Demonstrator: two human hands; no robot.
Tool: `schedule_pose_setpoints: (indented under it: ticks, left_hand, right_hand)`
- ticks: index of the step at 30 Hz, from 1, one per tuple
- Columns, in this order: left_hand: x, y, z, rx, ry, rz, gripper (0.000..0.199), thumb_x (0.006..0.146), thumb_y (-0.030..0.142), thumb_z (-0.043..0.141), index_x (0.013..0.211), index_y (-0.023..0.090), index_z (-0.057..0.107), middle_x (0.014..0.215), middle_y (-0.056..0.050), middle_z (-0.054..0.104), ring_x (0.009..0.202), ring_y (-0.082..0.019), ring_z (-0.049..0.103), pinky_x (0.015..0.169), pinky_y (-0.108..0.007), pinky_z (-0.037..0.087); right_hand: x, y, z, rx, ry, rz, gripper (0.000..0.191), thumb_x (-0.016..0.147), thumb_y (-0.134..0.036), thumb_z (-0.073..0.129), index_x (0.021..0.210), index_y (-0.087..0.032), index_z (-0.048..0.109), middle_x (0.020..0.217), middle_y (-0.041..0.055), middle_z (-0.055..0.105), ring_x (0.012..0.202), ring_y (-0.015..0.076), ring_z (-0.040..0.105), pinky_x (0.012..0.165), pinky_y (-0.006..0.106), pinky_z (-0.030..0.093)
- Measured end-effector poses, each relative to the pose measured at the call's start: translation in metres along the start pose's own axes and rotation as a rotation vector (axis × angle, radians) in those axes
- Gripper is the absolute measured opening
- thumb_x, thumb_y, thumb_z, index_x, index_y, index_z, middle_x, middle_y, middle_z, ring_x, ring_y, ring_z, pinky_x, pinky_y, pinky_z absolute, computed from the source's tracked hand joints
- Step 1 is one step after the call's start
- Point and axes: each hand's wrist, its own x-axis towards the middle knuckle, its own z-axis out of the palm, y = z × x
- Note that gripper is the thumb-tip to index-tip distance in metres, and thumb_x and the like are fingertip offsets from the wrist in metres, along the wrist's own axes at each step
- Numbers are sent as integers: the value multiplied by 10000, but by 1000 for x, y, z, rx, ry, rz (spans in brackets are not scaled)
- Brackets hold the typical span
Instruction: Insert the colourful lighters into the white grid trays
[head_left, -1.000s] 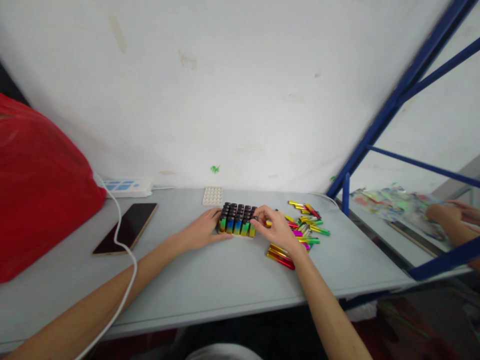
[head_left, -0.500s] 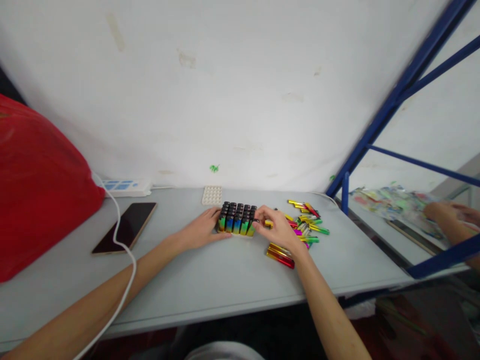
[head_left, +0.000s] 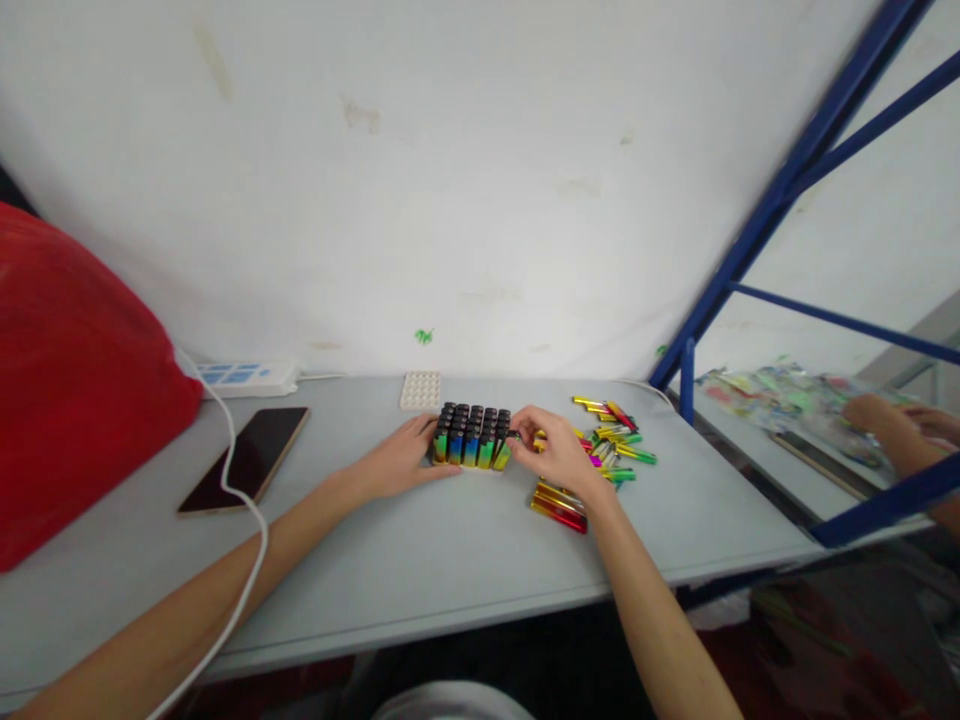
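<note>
Rows of upright lighters (head_left: 471, 437) with black tops and green, blue and yellow bodies stand packed in a white tray on the grey table. My left hand (head_left: 408, 458) grips the left side of this block, thumb along its front edge. At the right front corner, my right hand (head_left: 552, 447) pinches the top of a tilted lighter (head_left: 502, 456). Right of it lies a loose pile of shiny yellow, green, red and pink lighter bodies (head_left: 615, 440), with several gold and red ones (head_left: 559, 506) side by side nearer the front.
A white dimpled tray (head_left: 420, 390) lies near the wall. To the left are a phone (head_left: 246, 460), a power strip (head_left: 249, 377), a red bag (head_left: 82, 380) and a white cable (head_left: 251, 505). Beyond the blue frame (head_left: 750, 240), another person's hands (head_left: 892, 425) are beside plastic bags (head_left: 795, 400).
The view has shifted slightly. My right hand's fingers have moved a little at the front right lighter, while my left hand stays on the block.
</note>
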Motion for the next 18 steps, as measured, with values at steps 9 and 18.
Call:
schedule_pose_setpoints:
  ticks: [9,18]
  left_hand:
    - [2,-7,1,7,1,2,893,1107,901,891,1748,290,779,1780,-189,793,1695,-466,723,1530,-616,551]
    - [10,-17,10,102,28,32,781,1178,870,799,1678,271,807,1872,-191,713,1815,-503,591,1575,-701,486]
  right_hand:
    - [0,-5,5,66,2,31,244,1027,-487,884,1115,-308,744,807,-36,721,744,231,655,776,359,523]
    - [12,29,-6,-148,480,86,196,1124,-420,753,972,-311,696,873,31,750,864,278,680,899,402,569]
